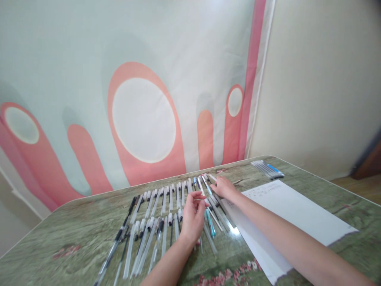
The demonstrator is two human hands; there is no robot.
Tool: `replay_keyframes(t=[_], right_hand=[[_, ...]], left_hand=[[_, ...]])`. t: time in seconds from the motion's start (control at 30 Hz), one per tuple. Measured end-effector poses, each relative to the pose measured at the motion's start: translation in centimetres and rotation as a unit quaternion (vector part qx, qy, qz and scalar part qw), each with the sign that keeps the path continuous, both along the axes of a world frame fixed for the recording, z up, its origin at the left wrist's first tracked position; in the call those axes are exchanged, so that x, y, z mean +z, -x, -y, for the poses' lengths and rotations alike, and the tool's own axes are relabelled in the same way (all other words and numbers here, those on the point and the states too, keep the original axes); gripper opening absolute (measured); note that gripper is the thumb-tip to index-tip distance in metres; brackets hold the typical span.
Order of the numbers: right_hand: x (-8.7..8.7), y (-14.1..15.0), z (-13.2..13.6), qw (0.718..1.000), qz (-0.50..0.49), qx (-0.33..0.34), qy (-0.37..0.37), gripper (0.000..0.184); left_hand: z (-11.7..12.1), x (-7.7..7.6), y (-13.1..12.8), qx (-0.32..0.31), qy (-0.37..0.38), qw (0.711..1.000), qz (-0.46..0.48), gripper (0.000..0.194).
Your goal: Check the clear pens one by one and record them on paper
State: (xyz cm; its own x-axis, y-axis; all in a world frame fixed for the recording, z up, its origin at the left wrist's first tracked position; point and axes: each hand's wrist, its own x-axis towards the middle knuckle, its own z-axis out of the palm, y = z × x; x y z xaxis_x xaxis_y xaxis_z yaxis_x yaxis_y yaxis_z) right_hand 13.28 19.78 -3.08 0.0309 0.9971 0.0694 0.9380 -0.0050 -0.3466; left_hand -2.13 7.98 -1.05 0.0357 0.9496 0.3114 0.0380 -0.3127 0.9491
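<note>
Above the right end of the pen rows, my left hand [193, 218] hovers with its fingers loosely curved and the thumb apart; no object shows in it. My right hand [225, 187] reaches further back, its fingertips closed at the end of a pale pen [212, 177] near the far side of the table. Clear-barrelled pens with black grips [154, 204] lie side by side in two rows to the left. Just right of my left hand are a turquoise pen [210, 224] and several grey and white pens [222, 212], partly covered by my hands.
A white sheet of paper [303, 210] with handwriting lies under my right forearm. Behind it, a bundle of pens or refills with a blue label [268, 169] rests near the back edge. The table [68, 234] has a green marbled top; a patterned curtain [196, 59] hangs behind it.
</note>
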Motion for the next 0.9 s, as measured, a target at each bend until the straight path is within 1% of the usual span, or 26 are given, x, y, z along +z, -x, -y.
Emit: replay_keyframes(t=[0.2, 0.37, 0.43, 0.5, 0.6, 0.67, 0.7, 0.73, 0.77, 0.8, 0.83, 0.9], right_hand=[[0.1, -0.6, 0.0, 0.999, -0.007, -0.027, 0.023, 0.033], [0.4, -2.1, 0.0, 0.998, -0.034, -0.029, 0.039, 0.028], [1.1, -2.8, 0.2, 0.998, -0.055, -0.022, 0.037, 0.028], [2.2, -3.3, 0.6, 0.996, -0.084, 0.003, 0.028, 0.028], [4.4, -3.3, 1.7, 0.987, -0.135, 0.081, 0.019, 0.033], [5.8, -2.8, 2.8, 0.972, -0.172, 0.154, 0.038, 0.037], [6.4, -2.3, 3.5, 0.959, -0.195, 0.198, 0.062, 0.039], [6.8, -1.8, 4.2, 0.924, -0.249, 0.268, 0.108, 0.040], [7.2, -1.3, 4.9, 0.893, -0.289, 0.312, 0.143, 0.039], [7.4, -0.8, 5.5, 0.872, -0.315, 0.338, 0.162, 0.038], [7.5, -0.3, 6.1, 0.860, -0.330, 0.350, 0.171, 0.038], [7.6, 0.5, 6.8, 0.857, -0.338, 0.347, 0.176, 0.038]], left_hand=[[-0.1, -0.2, 0.0, -0.009, 0.005, 1.000, 0.019, 0.023], [-0.1, 0.1, -0.1, -0.003, 0.017, 1.000, 0.025, 0.025], [-0.2, 0.5, -0.1, 0.006, 0.032, 0.999, 0.037, 0.026], [-0.3, 0.9, 0.0, 0.016, 0.060, 0.997, 0.052, 0.027], [-0.6, 1.6, 0.2, 0.018, 0.113, 0.990, 0.084, 0.034], [-0.6, 2.1, 0.5, 0.005, 0.136, 0.984, 0.113, 0.038], [-0.6, 2.3, 0.6, -0.002, 0.140, 0.982, 0.129, 0.039], [-0.6, 2.5, 0.8, -0.009, 0.138, 0.980, 0.143, 0.040], [-0.5, 2.6, 0.9, -0.014, 0.131, 0.979, 0.154, 0.039], [-0.4, 2.8, 1.0, -0.018, 0.121, 0.979, 0.162, 0.037], [-0.3, 2.9, 1.0, -0.023, 0.110, 0.979, 0.170, 0.036], [-0.2, 3.0, 1.0, -0.027, 0.094, 0.977, 0.188, 0.032]])
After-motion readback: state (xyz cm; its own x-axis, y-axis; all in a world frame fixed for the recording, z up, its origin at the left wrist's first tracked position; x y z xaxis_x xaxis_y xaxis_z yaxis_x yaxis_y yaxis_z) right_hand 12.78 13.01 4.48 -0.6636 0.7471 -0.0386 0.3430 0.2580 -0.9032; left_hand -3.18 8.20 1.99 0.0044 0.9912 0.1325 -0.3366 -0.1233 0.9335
